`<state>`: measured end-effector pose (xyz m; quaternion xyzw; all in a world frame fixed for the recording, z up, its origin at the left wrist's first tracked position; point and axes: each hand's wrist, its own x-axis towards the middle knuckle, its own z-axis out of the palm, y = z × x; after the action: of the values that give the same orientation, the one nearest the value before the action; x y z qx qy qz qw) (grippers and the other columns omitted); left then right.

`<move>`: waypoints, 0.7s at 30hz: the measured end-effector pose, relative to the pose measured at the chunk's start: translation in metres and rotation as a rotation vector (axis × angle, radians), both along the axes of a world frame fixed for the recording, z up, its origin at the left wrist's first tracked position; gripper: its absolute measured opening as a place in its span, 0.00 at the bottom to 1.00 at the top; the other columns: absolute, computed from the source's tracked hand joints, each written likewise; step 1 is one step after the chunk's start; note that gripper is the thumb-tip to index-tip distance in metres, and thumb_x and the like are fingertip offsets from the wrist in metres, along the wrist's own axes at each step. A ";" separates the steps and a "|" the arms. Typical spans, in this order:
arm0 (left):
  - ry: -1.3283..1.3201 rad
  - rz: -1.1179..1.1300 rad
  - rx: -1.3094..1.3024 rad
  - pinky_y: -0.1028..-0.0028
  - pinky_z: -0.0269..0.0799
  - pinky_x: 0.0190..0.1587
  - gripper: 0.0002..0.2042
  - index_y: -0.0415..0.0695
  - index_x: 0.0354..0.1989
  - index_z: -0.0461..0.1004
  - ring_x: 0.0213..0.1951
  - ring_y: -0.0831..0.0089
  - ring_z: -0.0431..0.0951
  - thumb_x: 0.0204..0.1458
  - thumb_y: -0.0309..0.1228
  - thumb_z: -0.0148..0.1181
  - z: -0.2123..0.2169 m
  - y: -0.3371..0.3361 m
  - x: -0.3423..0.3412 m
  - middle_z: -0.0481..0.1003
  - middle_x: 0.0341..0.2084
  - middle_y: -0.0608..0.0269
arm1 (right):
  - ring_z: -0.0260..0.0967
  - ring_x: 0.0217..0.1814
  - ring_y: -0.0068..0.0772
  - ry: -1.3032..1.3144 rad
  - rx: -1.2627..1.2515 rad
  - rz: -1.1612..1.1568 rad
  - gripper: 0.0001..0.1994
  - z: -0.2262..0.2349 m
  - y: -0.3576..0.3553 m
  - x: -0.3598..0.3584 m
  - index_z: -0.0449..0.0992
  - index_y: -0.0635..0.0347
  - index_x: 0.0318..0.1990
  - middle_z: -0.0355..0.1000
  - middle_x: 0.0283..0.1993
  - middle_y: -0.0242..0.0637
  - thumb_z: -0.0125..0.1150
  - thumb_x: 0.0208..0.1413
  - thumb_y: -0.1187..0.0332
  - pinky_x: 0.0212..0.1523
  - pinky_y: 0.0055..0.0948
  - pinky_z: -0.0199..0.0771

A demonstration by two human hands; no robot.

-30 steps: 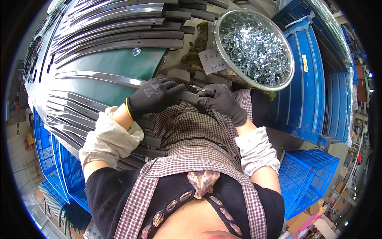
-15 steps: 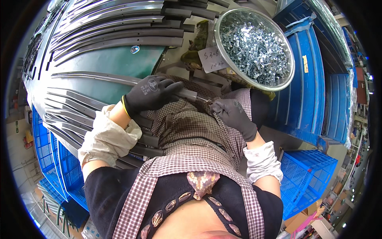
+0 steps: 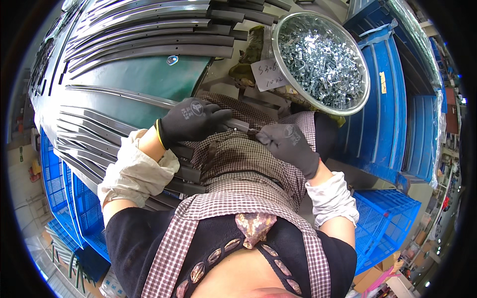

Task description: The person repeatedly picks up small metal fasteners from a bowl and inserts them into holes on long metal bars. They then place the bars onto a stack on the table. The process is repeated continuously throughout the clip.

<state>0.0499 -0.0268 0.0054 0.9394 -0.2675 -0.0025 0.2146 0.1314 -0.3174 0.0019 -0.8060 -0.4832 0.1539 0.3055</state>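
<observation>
Mid-frame, the grip of the left hand (image 3: 191, 119) is wrapped tightly around a dark strip (image 3: 240, 125), its end near the centre. Just right, the right hand (image 3: 289, 144) pinches a small metal piece (image 3: 252, 132), mostly hidden, at that end. Beyond, upper left, more strips (image 3: 149, 51) lie on the green bench (image 3: 144, 79); upper right sits a bowl (image 3: 365, 92) of shiny metal parts (image 3: 323, 62).

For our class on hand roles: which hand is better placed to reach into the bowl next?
Probably the right hand: it is nearer the bowl, while the left hand, farther away, grips the dark strip.
</observation>
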 end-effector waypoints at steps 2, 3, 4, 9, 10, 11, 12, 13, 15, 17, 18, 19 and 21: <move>0.017 0.029 -0.030 0.62 0.75 0.35 0.19 0.46 0.50 0.76 0.34 0.57 0.80 0.50 0.36 0.68 0.002 0.000 0.003 0.78 0.32 0.58 | 0.75 0.30 0.45 0.019 0.014 -0.023 0.07 0.002 -0.013 0.008 0.75 0.59 0.32 0.75 0.28 0.41 0.60 0.59 0.66 0.31 0.40 0.74; 0.001 0.060 -0.081 0.62 0.75 0.36 0.18 0.46 0.49 0.77 0.35 0.57 0.80 0.49 0.35 0.69 0.003 0.002 0.002 0.79 0.32 0.58 | 0.75 0.29 0.46 0.023 0.028 -0.046 0.08 0.000 -0.021 0.014 0.76 0.59 0.33 0.75 0.28 0.42 0.60 0.59 0.65 0.31 0.40 0.74; -0.015 0.088 -0.133 0.62 0.75 0.37 0.18 0.46 0.48 0.77 0.35 0.56 0.80 0.49 0.35 0.69 0.004 0.007 0.001 0.79 0.32 0.58 | 0.75 0.29 0.46 0.027 0.042 -0.071 0.08 0.001 -0.028 0.021 0.76 0.60 0.34 0.75 0.28 0.42 0.60 0.59 0.65 0.31 0.39 0.74; 0.195 0.193 -0.166 0.61 0.76 0.40 0.13 0.46 0.43 0.80 0.37 0.55 0.80 0.48 0.33 0.70 0.019 0.021 -0.022 0.79 0.33 0.59 | 0.73 0.26 0.42 0.024 -0.006 -0.345 0.11 0.014 -0.046 0.060 0.79 0.62 0.38 0.75 0.25 0.43 0.63 0.60 0.62 0.32 0.36 0.71; 0.350 0.151 -0.210 0.61 0.77 0.39 0.13 0.46 0.44 0.80 0.36 0.56 0.80 0.49 0.32 0.70 0.024 0.025 -0.027 0.80 0.31 0.58 | 0.73 0.26 0.41 0.010 -0.016 -0.415 0.12 0.014 -0.048 0.071 0.80 0.62 0.39 0.75 0.26 0.43 0.64 0.59 0.61 0.32 0.37 0.71; 0.440 0.105 -0.187 0.61 0.77 0.39 0.13 0.45 0.43 0.80 0.36 0.57 0.81 0.50 0.32 0.70 0.031 0.028 -0.031 0.80 0.31 0.57 | 0.74 0.27 0.40 0.000 -0.021 -0.482 0.12 0.015 -0.048 0.082 0.80 0.62 0.40 0.76 0.27 0.43 0.64 0.59 0.61 0.32 0.37 0.71; 0.530 0.059 -0.165 0.61 0.77 0.39 0.12 0.45 0.43 0.80 0.36 0.57 0.81 0.50 0.31 0.69 0.038 0.032 -0.034 0.80 0.31 0.57 | 0.75 0.30 0.40 -0.095 -0.072 -0.555 0.14 0.016 -0.047 0.092 0.80 0.61 0.43 0.76 0.30 0.43 0.65 0.59 0.59 0.34 0.37 0.72; 0.619 0.021 -0.145 0.62 0.77 0.39 0.12 0.44 0.43 0.80 0.35 0.58 0.81 0.51 0.31 0.69 0.044 0.037 -0.037 0.80 0.31 0.57 | 0.75 0.32 0.40 -0.191 -0.123 -0.621 0.16 0.019 -0.044 0.103 0.80 0.60 0.46 0.77 0.32 0.44 0.66 0.58 0.58 0.35 0.38 0.73; 0.531 0.196 -0.258 0.63 0.76 0.43 0.15 0.43 0.49 0.79 0.41 0.54 0.81 0.54 0.32 0.67 0.046 0.051 -0.027 0.81 0.39 0.52 | 0.77 0.43 0.49 -0.578 -0.111 -0.661 0.28 -0.005 -0.058 0.131 0.71 0.52 0.62 0.74 0.45 0.47 0.67 0.56 0.55 0.43 0.44 0.78; 0.264 0.372 -0.302 0.63 0.76 0.49 0.18 0.44 0.54 0.77 0.47 0.51 0.80 0.54 0.31 0.66 0.038 0.068 -0.008 0.80 0.46 0.49 | 0.77 0.48 0.52 -0.560 -0.353 -0.744 0.29 0.012 -0.038 0.133 0.69 0.48 0.64 0.72 0.51 0.48 0.67 0.55 0.56 0.45 0.46 0.79; 0.069 0.466 -0.153 0.61 0.74 0.52 0.19 0.45 0.55 0.77 0.50 0.51 0.78 0.54 0.31 0.66 0.036 0.075 0.005 0.78 0.49 0.49 | 0.76 0.48 0.52 -0.543 -0.399 -0.725 0.26 0.010 -0.036 0.138 0.71 0.48 0.62 0.72 0.51 0.47 0.67 0.56 0.56 0.45 0.47 0.79; -0.128 0.536 -0.014 0.59 0.72 0.55 0.20 0.45 0.56 0.76 0.54 0.51 0.76 0.54 0.32 0.66 0.032 0.080 0.025 0.77 0.52 0.48 | 0.76 0.49 0.52 -0.530 -0.458 -0.725 0.24 0.005 -0.042 0.143 0.72 0.48 0.60 0.72 0.52 0.46 0.66 0.56 0.57 0.45 0.47 0.79; -0.359 0.541 0.086 0.55 0.70 0.54 0.21 0.46 0.55 0.76 0.53 0.50 0.75 0.51 0.33 0.67 0.004 0.101 0.049 0.76 0.51 0.51 | 0.76 0.49 0.51 -0.547 -0.461 -0.725 0.20 -0.013 -0.049 0.159 0.74 0.48 0.56 0.73 0.52 0.44 0.64 0.57 0.59 0.45 0.47 0.79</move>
<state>0.0991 0.0746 0.0097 0.9700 -0.0414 0.2092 0.1169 0.2906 -0.3663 -0.0107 -0.9791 -0.1880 -0.0760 0.0155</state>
